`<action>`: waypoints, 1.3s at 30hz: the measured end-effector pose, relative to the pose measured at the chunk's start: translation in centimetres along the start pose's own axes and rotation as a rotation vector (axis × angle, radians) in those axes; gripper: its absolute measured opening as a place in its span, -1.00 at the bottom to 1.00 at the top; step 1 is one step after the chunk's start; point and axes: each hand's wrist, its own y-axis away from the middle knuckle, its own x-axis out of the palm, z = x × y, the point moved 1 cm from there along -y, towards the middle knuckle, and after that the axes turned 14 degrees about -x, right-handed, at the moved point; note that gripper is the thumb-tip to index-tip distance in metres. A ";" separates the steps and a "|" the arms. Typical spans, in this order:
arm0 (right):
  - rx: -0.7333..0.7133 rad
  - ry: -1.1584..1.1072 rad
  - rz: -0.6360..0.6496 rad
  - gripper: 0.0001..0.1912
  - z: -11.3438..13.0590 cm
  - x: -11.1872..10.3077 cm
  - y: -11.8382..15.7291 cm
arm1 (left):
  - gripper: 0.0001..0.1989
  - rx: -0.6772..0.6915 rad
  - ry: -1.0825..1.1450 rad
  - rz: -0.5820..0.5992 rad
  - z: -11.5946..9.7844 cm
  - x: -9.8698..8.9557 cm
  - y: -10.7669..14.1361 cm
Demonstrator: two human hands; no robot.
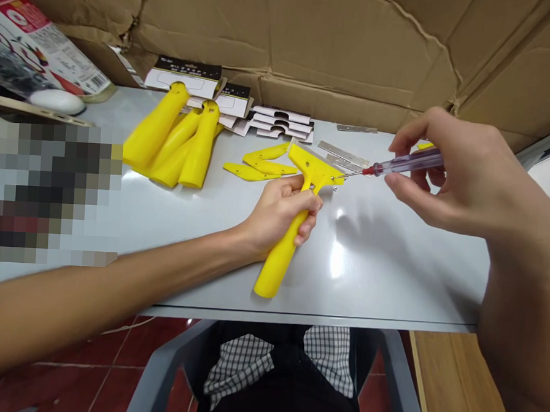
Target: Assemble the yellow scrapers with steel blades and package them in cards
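Observation:
My left hand (286, 216) is wrapped round the handle of a yellow scraper (279, 255), whose wide head points up and away. My right hand (438, 171) pinches the clear purplish handle of a screwdriver (409, 163). The screwdriver's thin shaft reaches left, its tip at a screw near the right end of the scraper head. Just beyond the head lie thin metal blades (342, 154). Flat yellow pieces (253, 171) rest on the table to the left of the head. A tiny metal screw (335, 189) shows just below the head's right end.
Several yellow handles (197, 146) are piled on the grey table (367, 284) at the left. Behind them are stacked cards (184, 78) and folded white card pieces (282, 123). Cardboard (333, 55) stands along the back. A printed package (48, 46) sits at the far left.

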 end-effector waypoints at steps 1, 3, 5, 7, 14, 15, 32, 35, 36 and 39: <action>0.011 -0.012 0.001 -0.78 -0.1 -0.1 0.1 | -0.83 -0.003 -0.001 -0.001 0.0 0.0 0.0; -0.001 -0.015 -0.016 -0.77 -0.2 -0.2 0.2 | -0.83 -0.004 0.001 -0.001 0.0 0.0 0.0; -0.029 0.005 -0.041 -0.86 -0.5 -0.2 0.3 | -0.84 0.001 0.006 -0.003 0.0 0.1 0.0; -0.039 0.030 -0.056 -0.95 -0.8 0.0 0.3 | -0.83 0.006 0.007 -0.008 0.0 0.2 0.0; -0.054 0.102 -0.043 -0.93 -0.9 0.2 0.1 | -0.84 0.009 -0.020 -0.009 0.0 0.1 0.1; -0.040 0.092 -0.025 -0.90 -0.8 0.1 0.1 | -0.84 0.010 -0.017 -0.011 0.0 0.1 0.1; -0.069 0.008 -0.012 -0.76 -0.1 0.3 0.2 | -0.83 0.004 0.004 -0.026 -0.2 0.2 0.0; -0.105 0.003 -0.061 -0.88 -0.2 0.3 0.2 | -0.82 0.009 0.000 -0.019 -0.1 0.2 0.1; -0.113 0.013 -0.077 -0.91 -0.2 0.3 0.1 | -0.82 0.010 -0.003 -0.017 -0.1 0.2 0.1; -0.124 0.070 -0.081 -0.91 -0.1 0.2 0.0 | -0.84 0.007 -0.014 -0.016 0.0 0.1 0.1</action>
